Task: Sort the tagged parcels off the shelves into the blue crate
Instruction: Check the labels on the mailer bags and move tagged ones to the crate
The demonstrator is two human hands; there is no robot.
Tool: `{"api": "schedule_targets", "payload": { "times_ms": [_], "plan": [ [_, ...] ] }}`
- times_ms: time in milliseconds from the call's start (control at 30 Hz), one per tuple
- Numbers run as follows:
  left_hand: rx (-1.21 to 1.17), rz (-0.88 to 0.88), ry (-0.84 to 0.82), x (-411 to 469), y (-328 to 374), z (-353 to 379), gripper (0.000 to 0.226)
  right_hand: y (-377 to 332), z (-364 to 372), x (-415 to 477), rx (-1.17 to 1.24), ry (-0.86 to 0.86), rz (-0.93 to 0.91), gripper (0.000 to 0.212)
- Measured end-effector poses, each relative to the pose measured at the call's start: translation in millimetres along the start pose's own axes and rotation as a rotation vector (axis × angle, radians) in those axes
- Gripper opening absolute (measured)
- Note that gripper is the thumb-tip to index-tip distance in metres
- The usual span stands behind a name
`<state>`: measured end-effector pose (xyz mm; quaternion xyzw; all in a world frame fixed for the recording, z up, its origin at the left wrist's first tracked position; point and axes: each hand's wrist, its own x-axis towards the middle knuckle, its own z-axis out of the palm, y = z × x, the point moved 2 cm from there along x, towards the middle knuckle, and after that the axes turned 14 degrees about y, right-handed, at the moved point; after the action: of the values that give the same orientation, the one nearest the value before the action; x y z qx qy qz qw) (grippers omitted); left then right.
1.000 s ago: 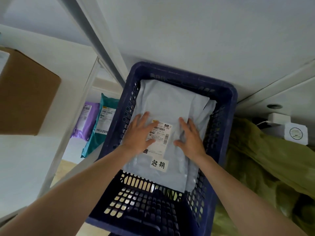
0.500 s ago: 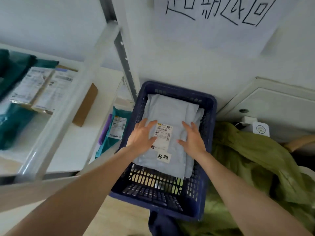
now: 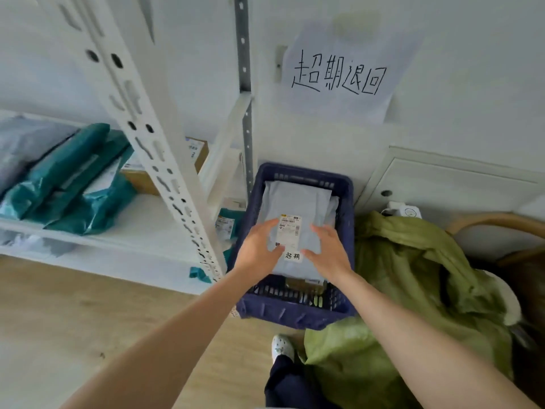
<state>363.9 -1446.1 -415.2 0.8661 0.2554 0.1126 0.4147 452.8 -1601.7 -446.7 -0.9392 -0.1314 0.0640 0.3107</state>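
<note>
The tagged grey parcel (image 3: pixel 298 202) lies flat in the blue crate (image 3: pixel 295 312); the left hand (image 3: pixel 258 250) and right hand (image 3: pixel 328 253) spread loose-fingered over it, gripping nothing, perhaps just touching. It looks a soft, light, slick mailer; best pinched at its long edges.

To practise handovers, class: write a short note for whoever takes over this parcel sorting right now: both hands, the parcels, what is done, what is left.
Hands: left hand and right hand both open, fingers relaxed, over the grey parcel, gripping nothing.
Done: grey parcel, with its tag, lies flat on top in the blue crate.
Left: teal parcels and a cardboard box sit on the shelf; check them for tags.
</note>
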Motion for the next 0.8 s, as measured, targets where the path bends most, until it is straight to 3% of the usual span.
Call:
{"api": "schedule_targets", "payload": {
  "times_ms": [133, 467, 800],
  "plan": [
    [-0.007, 0.021, 0.035, -47.4, -14.3, -41.8, 0.061, -25.2, -1.5, -54.8, 0.002, 0.07, -0.064, 0.06],
    [0.048, -0.026, 0.226, -157.2, -81.8, -168.9, 0.061, -104.9, 21.8, -167.5, 0.034, 0.025, -0.215, 0.056],
    [0.086, -0.114, 0.427, -186.6, -151.0, -252.5, 0.062, -199.8, 70.6, -185.9, 0.072, -0.085, -0.407, 0.054]
  ]
}}
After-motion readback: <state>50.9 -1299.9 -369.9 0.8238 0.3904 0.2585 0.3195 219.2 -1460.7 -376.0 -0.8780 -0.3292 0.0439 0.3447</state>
